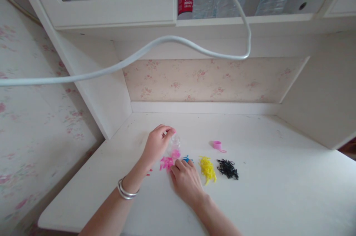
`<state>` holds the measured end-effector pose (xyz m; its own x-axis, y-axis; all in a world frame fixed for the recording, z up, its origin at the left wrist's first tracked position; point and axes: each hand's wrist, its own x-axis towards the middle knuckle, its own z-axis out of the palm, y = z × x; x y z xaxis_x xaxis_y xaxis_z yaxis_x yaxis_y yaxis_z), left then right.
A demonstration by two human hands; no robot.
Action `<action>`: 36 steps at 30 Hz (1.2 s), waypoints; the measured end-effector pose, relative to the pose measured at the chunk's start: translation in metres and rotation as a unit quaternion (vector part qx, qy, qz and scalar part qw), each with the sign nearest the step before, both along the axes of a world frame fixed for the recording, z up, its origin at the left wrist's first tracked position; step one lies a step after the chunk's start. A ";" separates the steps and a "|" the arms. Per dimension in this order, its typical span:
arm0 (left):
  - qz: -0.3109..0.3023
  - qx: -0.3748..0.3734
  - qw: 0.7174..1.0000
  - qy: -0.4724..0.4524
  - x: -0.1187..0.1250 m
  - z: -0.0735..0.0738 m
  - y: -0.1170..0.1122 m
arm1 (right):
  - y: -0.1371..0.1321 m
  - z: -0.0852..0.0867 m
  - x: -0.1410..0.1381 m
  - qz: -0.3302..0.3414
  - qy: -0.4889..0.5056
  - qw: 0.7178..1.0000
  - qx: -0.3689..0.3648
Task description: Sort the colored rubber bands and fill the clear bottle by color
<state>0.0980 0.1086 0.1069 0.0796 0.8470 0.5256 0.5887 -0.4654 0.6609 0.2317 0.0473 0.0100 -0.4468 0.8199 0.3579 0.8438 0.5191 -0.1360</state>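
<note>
My left hand (158,142) is closed on a small clear plastic bottle (175,141), which leans over the table with pink bands (175,153) at its lower end. Just below lies a pile of pink rubber bands (166,163). My right hand (187,182) rests on the table with curled fingers, its fingertips at the right edge of that pile; what they pinch, if anything, is hidden. Blue bands (187,158) show just beyond its knuckles. A few red bands (149,172) lie by my left wrist, partly covered.
To the right are a yellow pile of bands (207,169) and a black pile (228,169). Behind them lies a pink cap with a loop (217,145). A white cable (172,39) crosses the view in front of the shelf (250,21), where several bottles (205,0) stand.
</note>
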 end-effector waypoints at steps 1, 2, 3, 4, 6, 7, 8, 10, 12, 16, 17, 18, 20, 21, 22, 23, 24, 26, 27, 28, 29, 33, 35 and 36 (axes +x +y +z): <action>-0.003 0.003 1.000 0.007 0.001 -0.001 0.003 | 0.000 0.000 0.000 -0.002 0.006 1.000 -0.002; -0.006 0.005 1.000 0.013 0.002 -0.003 0.006 | 0.000 0.000 0.000 -0.005 0.012 1.000 -0.004; -0.009 0.006 1.000 0.018 0.002 -0.004 0.008 | 0.000 0.001 0.000 -0.007 0.016 1.000 -0.006; -0.012 0.007 1.000 0.023 0.002 -0.006 0.010 | 0.000 0.000 0.001 -0.008 0.018 1.000 -0.008; -0.017 0.006 0.999 0.034 0.002 -0.009 0.013 | 0.001 0.000 0.002 -0.009 0.019 1.000 -0.009; -0.019 0.004 0.999 0.039 0.002 -0.010 0.014 | 0.001 0.000 0.002 -0.008 0.019 1.000 -0.010; -0.022 0.003 0.999 0.043 0.002 -0.012 0.014 | 0.002 -0.001 0.003 -0.006 0.018 1.000 -0.010; -0.026 -0.001 0.999 0.047 0.001 -0.014 0.015 | 0.003 -0.001 0.003 -0.002 0.016 1.000 -0.010; -0.029 -0.007 0.998 0.047 0.001 -0.016 0.016 | 0.004 -0.002 0.002 0.002 0.013 1.000 -0.011; -0.037 -0.007 0.997 0.061 0.000 -0.018 0.016 | 0.004 -0.002 0.002 0.001 0.008 1.000 -0.017; -0.040 -0.004 0.997 0.066 0.000 -0.018 0.016 | 0.005 -0.002 0.002 -0.001 0.008 1.000 -0.018; -0.042 -0.001 0.997 0.069 -0.001 -0.018 0.016 | 0.005 -0.002 0.003 -0.003 0.010 1.000 -0.019; -0.041 0.000 0.997 0.068 -0.002 -0.019 0.016 | 0.005 -0.001 0.003 -0.009 0.020 1.000 -0.019; -0.038 -0.001 0.997 0.064 -0.002 -0.018 0.016 | 0.005 0.000 0.004 -0.013 0.028 0.999 -0.018; -0.031 -0.001 0.998 0.057 -0.003 -0.018 0.015 | 0.005 0.000 0.004 -0.017 0.037 0.999 -0.017; -0.022 0.000 0.998 0.050 -0.005 -0.018 0.014 | 0.004 0.000 0.004 -0.021 0.047 0.999 -0.018; -0.011 0.001 0.999 0.045 -0.006 -0.019 0.012 | 0.004 0.000 0.004 -0.024 0.058 0.998 -0.019; 0.011 0.007 0.999 0.042 -0.010 -0.020 0.006 | 0.004 0.000 0.004 -0.030 0.088 0.995 -0.023; 0.019 0.010 0.999 0.043 -0.012 -0.023 0.002 | 0.004 0.000 0.004 -0.034 0.107 0.993 -0.027; 0.024 0.010 0.999 0.046 -0.015 -0.026 -0.002 | 0.004 -0.001 0.004 -0.037 0.127 0.991 -0.032; 0.024 0.007 0.999 0.047 -0.017 -0.030 -0.006 | 0.005 -0.001 0.005 -0.042 0.149 0.987 -0.037; 0.000 -0.049 0.997 0.059 -0.030 -0.055 -0.020 | 0.011 -0.003 0.009 -0.062 0.244 0.966 -0.065; -0.007 -0.080 0.993 0.086 -0.037 -0.067 -0.024 | 0.014 -0.003 0.012 -0.071 0.285 0.954 -0.068; -0.008 -0.090 0.990 0.105 -0.040 -0.071 -0.025 | 0.015 -0.002 0.013 -0.074 0.302 0.948 -0.065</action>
<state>0.0577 0.0835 0.0355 0.1858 0.9233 0.3362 0.7158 -0.3616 0.5974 0.2445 0.0621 0.0076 -0.0687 0.9128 0.4025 0.6538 0.3459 -0.6729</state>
